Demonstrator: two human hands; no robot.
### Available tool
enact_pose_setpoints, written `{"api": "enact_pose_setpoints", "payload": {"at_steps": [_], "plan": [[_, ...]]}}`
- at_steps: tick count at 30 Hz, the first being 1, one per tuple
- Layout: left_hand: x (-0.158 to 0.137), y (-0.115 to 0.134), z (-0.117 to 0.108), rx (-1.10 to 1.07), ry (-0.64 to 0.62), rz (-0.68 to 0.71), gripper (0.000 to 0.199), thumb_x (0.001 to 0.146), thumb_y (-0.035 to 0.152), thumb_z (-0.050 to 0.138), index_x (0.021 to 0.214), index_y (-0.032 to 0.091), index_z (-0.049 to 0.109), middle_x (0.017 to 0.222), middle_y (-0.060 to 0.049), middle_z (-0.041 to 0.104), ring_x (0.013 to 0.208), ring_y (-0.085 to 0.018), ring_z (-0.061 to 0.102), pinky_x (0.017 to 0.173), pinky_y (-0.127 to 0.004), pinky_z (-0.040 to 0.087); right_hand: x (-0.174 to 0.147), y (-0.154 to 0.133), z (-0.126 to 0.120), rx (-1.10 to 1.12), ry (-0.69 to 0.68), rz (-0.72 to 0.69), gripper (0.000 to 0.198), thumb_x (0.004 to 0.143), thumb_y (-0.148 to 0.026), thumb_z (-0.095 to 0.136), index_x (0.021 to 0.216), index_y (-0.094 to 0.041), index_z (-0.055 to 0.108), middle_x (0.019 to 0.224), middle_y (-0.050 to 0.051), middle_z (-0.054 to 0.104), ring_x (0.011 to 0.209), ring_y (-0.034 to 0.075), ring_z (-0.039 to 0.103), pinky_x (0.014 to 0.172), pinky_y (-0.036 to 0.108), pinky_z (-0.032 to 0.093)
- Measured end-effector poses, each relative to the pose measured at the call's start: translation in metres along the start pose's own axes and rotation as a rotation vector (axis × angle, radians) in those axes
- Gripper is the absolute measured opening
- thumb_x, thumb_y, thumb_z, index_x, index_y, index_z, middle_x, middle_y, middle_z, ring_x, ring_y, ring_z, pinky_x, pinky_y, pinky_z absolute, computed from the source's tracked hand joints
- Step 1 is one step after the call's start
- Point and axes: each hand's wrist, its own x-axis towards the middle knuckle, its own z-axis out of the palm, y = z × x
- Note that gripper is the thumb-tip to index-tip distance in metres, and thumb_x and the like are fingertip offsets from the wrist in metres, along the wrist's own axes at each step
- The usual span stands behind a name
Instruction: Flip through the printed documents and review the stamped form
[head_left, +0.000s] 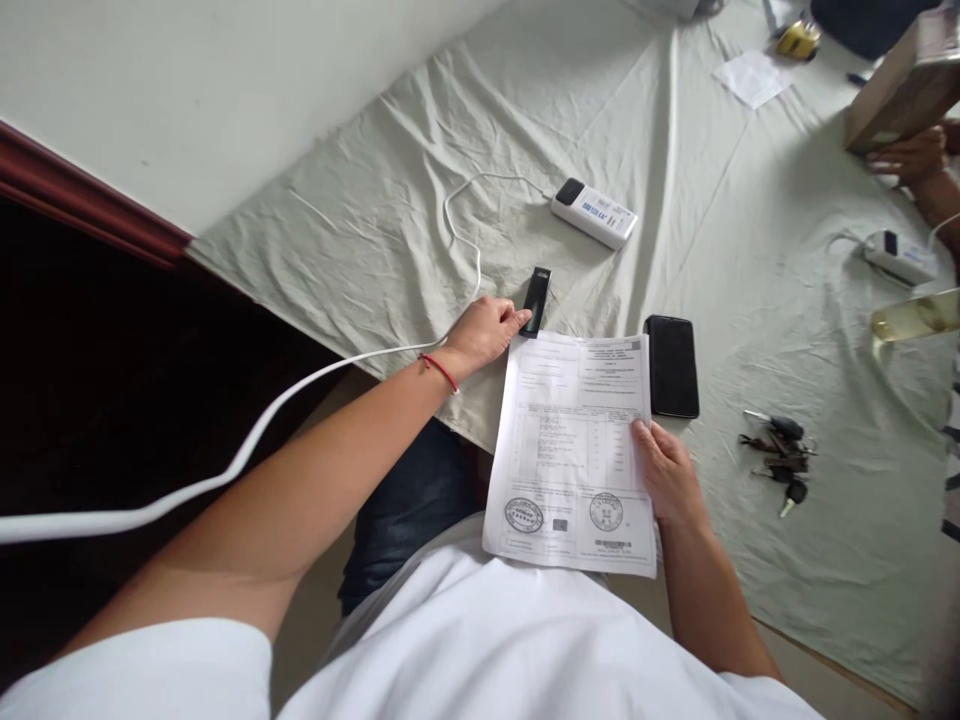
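My left hand (491, 330), with a red cord at the wrist, pinches the near end of a small black stapler (538, 295). The stapler sits at the top left corner of a printed document (559, 440) bearing two round stamps. My right hand (670, 475) grips that document at its right edge, thumb on top and fingers hidden beneath. The sheets hang partly past the table edge over my lap. A black phone (673, 366) lies against the document's upper right side.
On the green tablecloth (360, 240) are a white power bank (595, 213) with a white cable (262, 425), a bunch of keys (784, 450), a yellow tape measure (797, 40) and a paper slip (752, 78). At right, another person's hand (915, 160) holds a cardboard box (900, 85) near another white device (900, 257).
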Motion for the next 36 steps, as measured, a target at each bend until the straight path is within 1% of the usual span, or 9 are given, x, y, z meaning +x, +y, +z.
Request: {"api": "enact_pose_setpoints", "payload": {"at_steps": [7,10,15,22,25,27,31,33,36], "plan": [[-0.003,0.005,0.002,0.017,-0.049,0.052,0.051,0.1,0.031,0.053,0.052,0.021,0.041,0.054,0.001,0.044,0.057,-0.015,0.041,0.062,-0.03,0.034,0.001,0.0,0.001,0.01,-0.001,-0.002,0.05,0.081,-0.064,0.073,0.115,-0.027,0.077,0.11,0.003,0.08,0.098,0.028,0.077,0.071,0.032,0.062],[-0.004,-0.003,0.009,-0.056,0.044,0.063,0.052,0.103,0.035,0.047,0.054,0.02,0.043,0.056,-0.001,0.047,0.057,-0.015,0.044,0.062,-0.03,0.035,-0.004,0.002,-0.001,0.0,0.016,-0.037,0.052,0.083,-0.064,0.071,0.119,-0.027,0.076,0.111,0.005,0.08,0.098,0.028,0.076,0.074,0.034,0.063],[-0.019,-0.018,0.023,-0.359,0.224,-0.065,0.05,0.104,0.049,0.04,0.064,0.021,0.049,0.059,-0.001,0.05,0.058,-0.014,0.049,0.055,-0.026,0.037,-0.018,0.007,-0.016,-0.022,0.053,-0.096,0.054,0.086,-0.063,0.07,0.124,-0.025,0.074,0.113,0.008,0.079,0.101,0.029,0.076,0.08,0.037,0.063],[-0.085,-0.02,0.02,-0.62,0.049,-0.12,0.054,0.098,0.067,0.046,0.073,0.02,0.054,0.065,0.0,0.054,0.052,-0.011,0.045,0.05,-0.025,0.038,-0.038,0.005,-0.045,0.11,0.206,-0.207,0.041,0.084,-0.056,0.075,0.112,-0.026,0.077,0.117,0.009,0.077,0.103,0.029,0.075,0.08,0.038,0.063],[-0.116,-0.023,0.016,-0.675,-0.045,-0.147,0.06,0.096,0.074,0.045,0.077,0.02,0.062,0.074,-0.005,0.063,0.056,-0.012,0.05,0.052,-0.027,0.041,-0.041,-0.003,-0.039,0.177,0.293,-0.273,0.039,0.082,-0.053,0.077,0.111,-0.026,0.077,0.119,0.009,0.077,0.105,0.029,0.074,0.083,0.038,0.062],[-0.135,-0.025,0.016,-0.763,-0.119,-0.14,0.061,0.094,0.076,0.048,0.089,0.02,0.071,0.091,-0.009,0.071,0.074,-0.017,0.063,0.061,-0.027,0.049,-0.038,-0.005,-0.026,0.194,0.318,-0.289,0.038,0.083,-0.053,0.076,0.109,-0.025,0.076,0.117,0.009,0.077,0.104,0.028,0.074,0.084,0.037,0.062],[-0.17,-0.03,0.021,-1.172,-0.334,-0.199,0.066,0.084,0.077,0.065,0.118,0.021,0.073,0.117,-0.013,0.075,0.113,-0.03,0.069,0.09,-0.037,0.057,-0.026,0.002,0.01,0.084,0.175,-0.319,0.043,0.091,-0.058,0.065,0.112,-0.021,0.072,0.115,0.01,0.077,0.098,0.026,0.074,0.08,0.038,0.061],[-0.184,-0.034,0.024,-1.234,-0.398,-0.295,0.067,0.081,0.069,0.075,0.122,0.016,0.073,0.117,-0.015,0.076,0.115,-0.035,0.07,0.098,-0.043,0.056,-0.022,0.005,0.025,-0.027,0.087,-0.375,0.043,0.096,-0.057,0.058,0.116,-0.021,0.07,0.114,0.009,0.076,0.098,0.024,0.073,0.083,0.038,0.06],[-0.198,-0.043,0.026,-1.171,-0.352,-0.435,0.054,0.079,0.053,0.084,0.114,0.012,0.077,0.113,-0.016,0.078,0.109,-0.037,0.073,0.099,-0.048,0.057,-0.019,0.005,0.035,-0.217,0.008,-0.399,0.041,0.1,-0.056,0.052,0.113,-0.021,0.069,0.103,0.006,0.075,0.089,0.02,0.07,0.079,0.033,0.057]]}}
